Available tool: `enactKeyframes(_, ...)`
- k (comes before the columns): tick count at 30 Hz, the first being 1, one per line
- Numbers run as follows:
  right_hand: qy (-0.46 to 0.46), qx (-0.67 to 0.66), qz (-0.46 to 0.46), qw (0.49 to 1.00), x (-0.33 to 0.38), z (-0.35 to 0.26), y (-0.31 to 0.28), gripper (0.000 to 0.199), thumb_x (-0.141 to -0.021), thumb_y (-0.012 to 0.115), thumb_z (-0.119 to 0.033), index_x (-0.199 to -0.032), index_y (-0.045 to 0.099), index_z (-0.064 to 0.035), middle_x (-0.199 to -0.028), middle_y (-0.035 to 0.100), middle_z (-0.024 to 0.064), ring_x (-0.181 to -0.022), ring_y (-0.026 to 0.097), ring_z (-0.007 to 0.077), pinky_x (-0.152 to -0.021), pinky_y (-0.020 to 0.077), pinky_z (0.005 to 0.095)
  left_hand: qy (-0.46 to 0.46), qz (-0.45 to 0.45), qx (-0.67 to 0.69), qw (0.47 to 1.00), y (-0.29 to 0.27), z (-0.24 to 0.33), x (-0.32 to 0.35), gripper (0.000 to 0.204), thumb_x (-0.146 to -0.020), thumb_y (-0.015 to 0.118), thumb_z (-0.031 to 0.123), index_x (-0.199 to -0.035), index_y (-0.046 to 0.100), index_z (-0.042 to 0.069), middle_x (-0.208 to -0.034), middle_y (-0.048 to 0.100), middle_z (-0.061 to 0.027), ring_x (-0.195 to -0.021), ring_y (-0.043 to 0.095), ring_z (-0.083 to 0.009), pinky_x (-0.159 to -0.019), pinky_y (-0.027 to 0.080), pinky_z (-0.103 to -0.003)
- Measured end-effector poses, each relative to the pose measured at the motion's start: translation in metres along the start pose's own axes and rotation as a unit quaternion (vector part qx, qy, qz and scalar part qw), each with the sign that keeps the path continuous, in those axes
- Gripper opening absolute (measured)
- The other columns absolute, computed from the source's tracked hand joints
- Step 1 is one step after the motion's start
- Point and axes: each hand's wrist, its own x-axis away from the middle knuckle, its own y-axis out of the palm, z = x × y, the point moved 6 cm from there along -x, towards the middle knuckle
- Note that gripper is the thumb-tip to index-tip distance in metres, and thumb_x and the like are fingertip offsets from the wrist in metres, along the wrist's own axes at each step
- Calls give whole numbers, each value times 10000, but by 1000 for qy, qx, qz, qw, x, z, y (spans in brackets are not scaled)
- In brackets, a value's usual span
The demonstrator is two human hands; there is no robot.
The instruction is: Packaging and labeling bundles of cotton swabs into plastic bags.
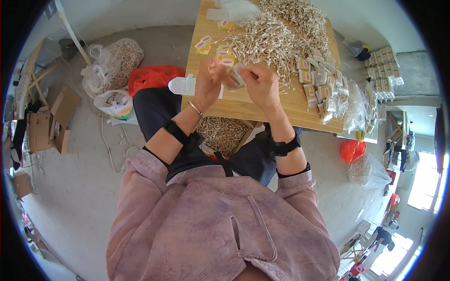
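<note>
Fingers (228, 75) of both the left hand (208, 82) and right hand (260, 84) pinch one small clear packet (236, 78) above the near edge of the wooden table (262, 110); the loose wooden sticks pile (272, 37) lies beyond it, filled packets (321, 86) to its right.

Hands: left hand (208, 79) and right hand (259, 84) meet at upper centre, both pinching 1 small clear packet (236, 78).
Table: wooden table (262, 108), top centre.
Pile: pale thin sticks (276, 35) heaped above the hands.
Filled packets: stacked (321, 86) at the table's right edge.
Lap: open box of sticks (222, 133).
</note>
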Motion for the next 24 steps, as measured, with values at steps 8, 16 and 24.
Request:
enactKeyframes(8,5,87,-154,984,2,21,13,210,-808,680,-252,-902,690,-64,-841,657,123,-831,635,271,-724,502,361,-106,-228,-223,942,7,-12,6,339,-785,752,118,-1083,624,17,-951,653,-46,-881,595,-101,-788,495,-257)
enactKeyframes(16,110,-97,-166,975,39,70,19,289,-755,763,-98,-1022,689,-16,-920,661,57,-783,591,123,-691,481,251,-158,-171,-138,963,-6,-48,31,329,-750,770,80,-1049,652,9,-941,670,-69,-867,619,-117,-813,508,-271)
enactKeyframes(24,130,-195,-125,964,53,87,22,240,-775,728,-26,-1013,698,-26,-968,660,74,-846,596,114,-701,475,234,-153,-221,-178,947,2,-58,39,299,-754,764,91,-1034,679,29,-979,695,-86,-883,643,-135,-802,507,-267)
